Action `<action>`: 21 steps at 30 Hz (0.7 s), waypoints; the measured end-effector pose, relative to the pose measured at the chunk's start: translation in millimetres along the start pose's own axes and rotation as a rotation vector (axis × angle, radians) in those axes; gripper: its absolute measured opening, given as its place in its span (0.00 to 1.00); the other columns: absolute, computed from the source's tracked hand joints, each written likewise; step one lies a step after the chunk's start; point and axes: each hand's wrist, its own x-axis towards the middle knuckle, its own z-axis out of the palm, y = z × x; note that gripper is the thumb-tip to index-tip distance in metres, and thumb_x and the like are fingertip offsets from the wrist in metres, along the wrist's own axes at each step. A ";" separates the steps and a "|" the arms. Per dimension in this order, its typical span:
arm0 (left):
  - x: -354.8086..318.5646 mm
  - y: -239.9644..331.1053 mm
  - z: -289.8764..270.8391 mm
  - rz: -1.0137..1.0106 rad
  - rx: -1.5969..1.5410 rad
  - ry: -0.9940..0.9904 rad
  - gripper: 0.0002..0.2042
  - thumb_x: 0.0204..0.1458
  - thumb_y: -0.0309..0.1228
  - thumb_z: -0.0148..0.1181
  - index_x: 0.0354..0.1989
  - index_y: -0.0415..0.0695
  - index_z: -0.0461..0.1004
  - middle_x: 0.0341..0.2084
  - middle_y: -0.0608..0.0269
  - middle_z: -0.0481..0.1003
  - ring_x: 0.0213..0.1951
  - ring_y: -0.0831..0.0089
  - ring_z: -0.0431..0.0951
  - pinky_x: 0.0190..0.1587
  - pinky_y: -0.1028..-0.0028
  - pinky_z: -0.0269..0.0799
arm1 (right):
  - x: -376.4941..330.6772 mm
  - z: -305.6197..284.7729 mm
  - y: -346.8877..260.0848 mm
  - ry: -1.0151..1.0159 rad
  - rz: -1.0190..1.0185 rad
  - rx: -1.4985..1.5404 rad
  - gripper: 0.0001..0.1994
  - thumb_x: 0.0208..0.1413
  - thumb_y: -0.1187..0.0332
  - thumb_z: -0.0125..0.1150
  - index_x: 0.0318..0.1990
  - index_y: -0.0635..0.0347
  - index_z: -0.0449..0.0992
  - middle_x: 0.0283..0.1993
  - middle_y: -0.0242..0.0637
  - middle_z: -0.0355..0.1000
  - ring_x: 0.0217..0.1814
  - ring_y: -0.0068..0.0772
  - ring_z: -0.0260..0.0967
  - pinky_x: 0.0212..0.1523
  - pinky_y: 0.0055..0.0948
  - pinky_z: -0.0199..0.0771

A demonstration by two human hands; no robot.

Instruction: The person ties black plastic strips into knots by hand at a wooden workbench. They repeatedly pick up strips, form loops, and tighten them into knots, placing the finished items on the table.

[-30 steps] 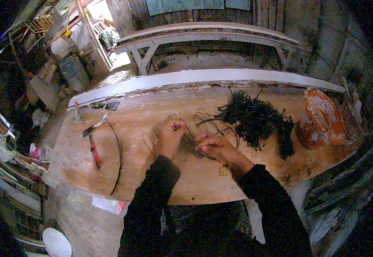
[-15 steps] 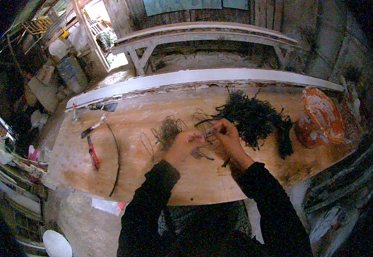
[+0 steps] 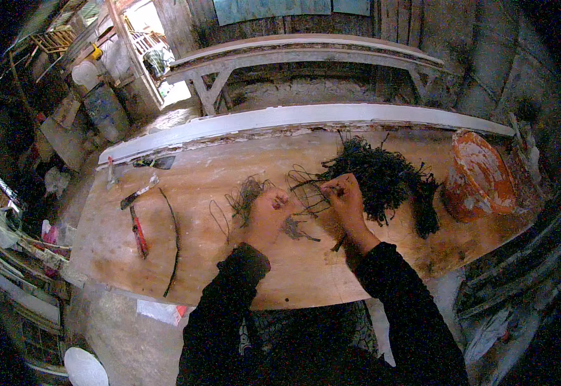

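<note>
Over the middle of the wooden table, my left hand is closed with its fingers curled in. What it grips is too fine to make out. My right hand, a short way to the right, is closed too, its thumb and fingers pressed together on something hidden. Loops of thin dark wire show between the hands, close to the right fingers. A tangle of thin wire lies behind and beside my left hand. A large heap of black knotted strips lies just beyond my right hand. Small dark scraps rest below the hands.
At the left of the table lie a red-handled tool, a hammer-like tool and a curved black strip. An orange, white-smeared container stands at the right. A white board runs along the far edge.
My hands have drawn apart, the left one slightly leftward and the right one slightly to the right. Their fingers have curled in more tightly. The things on the table look unmoved.
</note>
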 end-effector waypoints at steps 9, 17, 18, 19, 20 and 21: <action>6.9 6.2 -18.7 -0.087 -0.053 0.300 0.03 0.41 0.23 0.54 0.25 0.39 0.70 0.23 0.65 0.73 0.26 0.81 0.69 0.31 0.82 0.64 | -19.7 2.0 -49.9 -0.565 0.159 0.558 0.04 0.39 0.70 0.60 0.25 0.58 0.72 0.29 0.33 0.64 0.37 0.33 0.61 0.40 0.28 0.60; 5.0 -3.7 -10.2 -0.053 0.002 0.245 0.03 0.41 0.23 0.54 0.24 0.37 0.72 0.23 0.64 0.73 0.26 0.81 0.70 0.30 0.81 0.65 | -19.5 -1.9 -57.7 -0.706 0.044 0.682 0.04 0.39 0.73 0.60 0.26 0.58 0.74 0.35 0.34 0.64 0.41 0.29 0.59 0.42 0.27 0.58; 4.3 -4.5 -7.9 -0.037 0.043 0.247 0.03 0.41 0.23 0.54 0.24 0.37 0.73 0.23 0.64 0.73 0.26 0.81 0.70 0.29 0.81 0.65 | -20.1 -1.3 -59.6 -0.734 0.042 0.687 0.04 0.39 0.74 0.60 0.26 0.58 0.74 0.36 0.34 0.63 0.40 0.28 0.59 0.41 0.27 0.58; 3.8 -5.2 -5.9 -0.021 0.084 0.249 0.03 0.42 0.22 0.53 0.24 0.37 0.73 0.23 0.64 0.73 0.26 0.81 0.70 0.29 0.81 0.65 | -20.4 -1.4 -62.4 -0.732 -0.005 0.664 0.05 0.38 0.74 0.60 0.26 0.58 0.74 0.36 0.34 0.64 0.40 0.28 0.59 0.41 0.27 0.58; 2.4 -5.9 -3.8 -0.028 0.092 0.238 0.03 0.41 0.22 0.54 0.24 0.37 0.73 0.22 0.64 0.73 0.26 0.80 0.70 0.29 0.80 0.65 | -20.5 -1.6 -65.7 -0.730 -0.052 0.642 0.05 0.38 0.74 0.60 0.26 0.58 0.74 0.35 0.33 0.65 0.40 0.28 0.59 0.41 0.27 0.58; 0.4 3.8 -0.5 -0.035 0.097 0.224 0.03 0.41 0.22 0.54 0.24 0.37 0.73 0.22 0.63 0.73 0.26 0.80 0.71 0.29 0.80 0.65 | -20.8 -2.8 -67.1 -0.725 -0.097 0.615 0.05 0.37 0.75 0.61 0.26 0.58 0.74 0.35 0.33 0.65 0.39 0.28 0.60 0.40 0.27 0.59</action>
